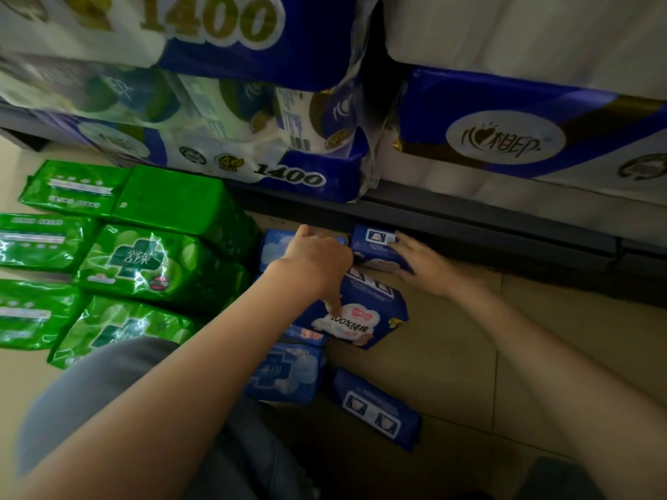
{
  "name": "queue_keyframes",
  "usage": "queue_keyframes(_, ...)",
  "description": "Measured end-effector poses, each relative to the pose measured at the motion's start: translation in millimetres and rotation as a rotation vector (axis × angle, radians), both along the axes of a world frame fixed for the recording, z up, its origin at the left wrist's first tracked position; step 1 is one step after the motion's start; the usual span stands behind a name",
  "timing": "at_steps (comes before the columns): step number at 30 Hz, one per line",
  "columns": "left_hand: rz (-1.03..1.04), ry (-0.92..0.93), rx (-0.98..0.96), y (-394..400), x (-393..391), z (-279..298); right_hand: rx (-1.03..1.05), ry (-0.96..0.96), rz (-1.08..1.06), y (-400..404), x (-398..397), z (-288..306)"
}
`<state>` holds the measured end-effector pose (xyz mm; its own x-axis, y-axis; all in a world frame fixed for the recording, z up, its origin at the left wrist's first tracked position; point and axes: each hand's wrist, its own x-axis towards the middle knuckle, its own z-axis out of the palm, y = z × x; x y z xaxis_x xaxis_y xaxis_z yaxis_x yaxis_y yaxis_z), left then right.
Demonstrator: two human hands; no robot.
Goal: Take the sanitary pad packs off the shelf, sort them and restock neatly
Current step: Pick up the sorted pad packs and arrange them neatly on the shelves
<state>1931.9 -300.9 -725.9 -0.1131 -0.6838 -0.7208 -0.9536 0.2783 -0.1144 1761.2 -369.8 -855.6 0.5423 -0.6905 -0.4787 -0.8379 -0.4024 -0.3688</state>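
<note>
Reaching forward and down, we have both hands at the far end of the blue pack row on the floor, right under the bottom shelf lip [469, 220]. Left hand [317, 259] lies palm-down over the pale-blue pack [278, 245], fingers curled over its far edge; whether it grips or only rests, we cannot tell. Right hand [426, 263] lies flat, fingers straight, touching the dark-blue pack [375, 243] just beside it. Both packs sit ahead of the hands, long axes roughly left-right along the shelf. Right hand is nearer the dark-blue one.

More blue packs [364, 315] trail back toward our knee [108, 402]. Green packs [144, 261] are stacked well left, already grouped. Toilet-roll bales [252, 146] fill the shelf above.

Likely next: square the two far packs together.
</note>
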Motion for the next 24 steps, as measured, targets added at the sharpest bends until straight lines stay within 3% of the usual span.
queue_keyframes(3, 0.011, 0.018, 0.032, -3, -2, -3, -0.18, 0.21, 0.041, 2, 19, -22)
queue_keyframes(9, 0.033, 0.025, 0.048, -9, -4, -2, -0.531, 0.169, 0.131, 13, 31, -34)
queue_keyframes(12, 0.052, 0.023, 0.091, -10, -5, 0, -0.434, 0.23, 0.07, 17, 18, -31)
queue_keyframes(16, 0.062, 0.008, 0.193, -8, -10, 4, 0.007, -0.052, -0.268, 32, -12, -8)
queue_keyframes(21, -0.001, 0.188, 0.144, -1, -8, 19, 0.287, -0.195, -0.25, 25, -49, 79)
queue_keyframes(24, -0.067, 0.371, 0.022, 6, -4, 37, 0.27, -0.272, -0.213, 13, -70, 144)
